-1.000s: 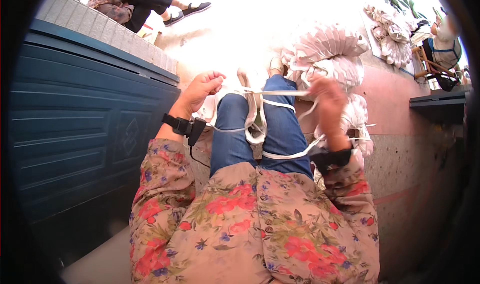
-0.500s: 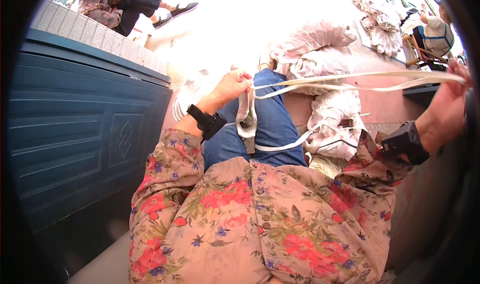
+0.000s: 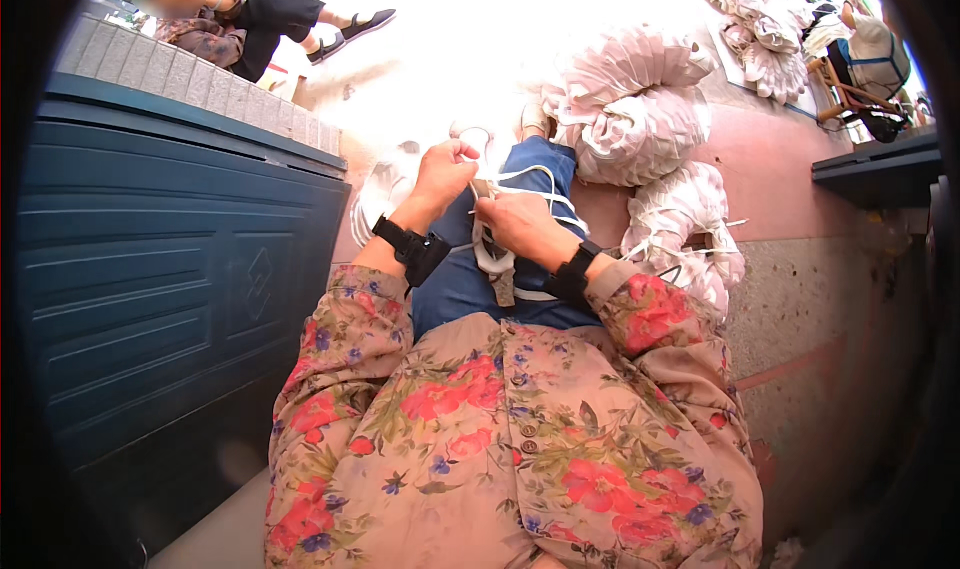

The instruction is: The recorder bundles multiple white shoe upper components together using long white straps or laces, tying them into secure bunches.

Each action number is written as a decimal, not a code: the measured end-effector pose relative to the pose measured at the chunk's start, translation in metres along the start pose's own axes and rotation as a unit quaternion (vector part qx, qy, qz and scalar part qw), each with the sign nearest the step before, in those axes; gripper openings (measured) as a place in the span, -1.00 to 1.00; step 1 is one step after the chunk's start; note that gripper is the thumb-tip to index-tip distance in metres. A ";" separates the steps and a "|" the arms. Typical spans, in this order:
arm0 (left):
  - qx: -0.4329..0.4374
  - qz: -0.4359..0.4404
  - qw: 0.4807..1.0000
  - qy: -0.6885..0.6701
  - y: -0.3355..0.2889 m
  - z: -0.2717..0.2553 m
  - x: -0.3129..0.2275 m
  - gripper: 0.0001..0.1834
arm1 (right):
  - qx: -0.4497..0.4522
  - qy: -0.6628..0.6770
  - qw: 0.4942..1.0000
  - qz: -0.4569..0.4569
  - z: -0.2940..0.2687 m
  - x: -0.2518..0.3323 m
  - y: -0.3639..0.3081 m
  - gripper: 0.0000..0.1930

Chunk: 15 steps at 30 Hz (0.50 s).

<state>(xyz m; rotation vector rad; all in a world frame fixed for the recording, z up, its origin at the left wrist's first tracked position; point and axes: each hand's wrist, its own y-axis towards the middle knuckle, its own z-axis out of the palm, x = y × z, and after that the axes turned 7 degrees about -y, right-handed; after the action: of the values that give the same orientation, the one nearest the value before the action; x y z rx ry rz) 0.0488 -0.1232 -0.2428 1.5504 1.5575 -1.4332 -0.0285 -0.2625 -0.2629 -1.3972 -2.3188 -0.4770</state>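
Note:
My left hand (image 3: 442, 181) is closed above my knees, its thumb and fingers pinched on a narrow white strip (image 3: 540, 172). Right beside it, slightly nearer to me, my right hand (image 3: 525, 225) is also closed around part of the strip. Loops of the strip trail over my blue jeans to the right of the hands. Below the fingers a wider pale band (image 3: 490, 257) hangs between my legs. The fingertips partly hide how the strip runs between the two hands.
Gathered bundles of whitish cloth (image 3: 645, 134) lie on the floor ahead to the right, with a smaller tied bundle (image 3: 685, 224) nearer. A dark blue panelled door (image 3: 150, 259) stands at my left. One person (image 3: 270, 24) sits far left; another (image 3: 870, 59) sits far right.
My right hand has come from the far right, where it held the strip stretched out, to beside my left hand. The strip is now slack in loops. My left hand has shifted slightly left.

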 end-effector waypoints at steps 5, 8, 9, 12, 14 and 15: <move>0.002 -0.015 0.993 -0.119 -0.001 -0.008 0.011 -0.80 | 0.009 -0.044 0.999 0.009 -0.006 -0.001 0.007 -0.92; 0.005 -0.018 0.993 -0.114 0.000 -0.009 0.010 -0.79 | 0.032 -0.069 0.997 -0.002 -0.004 -0.002 0.010 -0.92; 0.007 -0.016 0.992 -0.126 0.000 -0.007 0.013 -0.79 | 0.030 -0.090 0.995 -0.004 -0.001 -0.002 0.011 -0.92; 0.013 -0.012 0.990 -0.140 0.001 -0.007 0.013 -0.80 | 0.022 -0.131 0.991 -0.006 0.005 0.001 0.014 -0.91; 0.015 -0.013 0.989 -0.144 -0.006 -0.010 0.006 -0.79 | 0.020 -0.147 0.989 -0.008 0.008 -0.001 0.015 -0.91; 0.018 -0.021 0.982 -0.187 -0.011 -0.013 0.002 -0.79 | 0.028 -0.137 0.990 -0.002 0.007 -0.007 0.015 -0.91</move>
<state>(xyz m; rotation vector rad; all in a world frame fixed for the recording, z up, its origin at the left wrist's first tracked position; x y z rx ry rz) 0.0422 -0.1085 -0.2376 1.1849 1.3512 -1.6696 -0.0136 -0.2579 -0.2711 -1.5117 -2.5275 -0.2304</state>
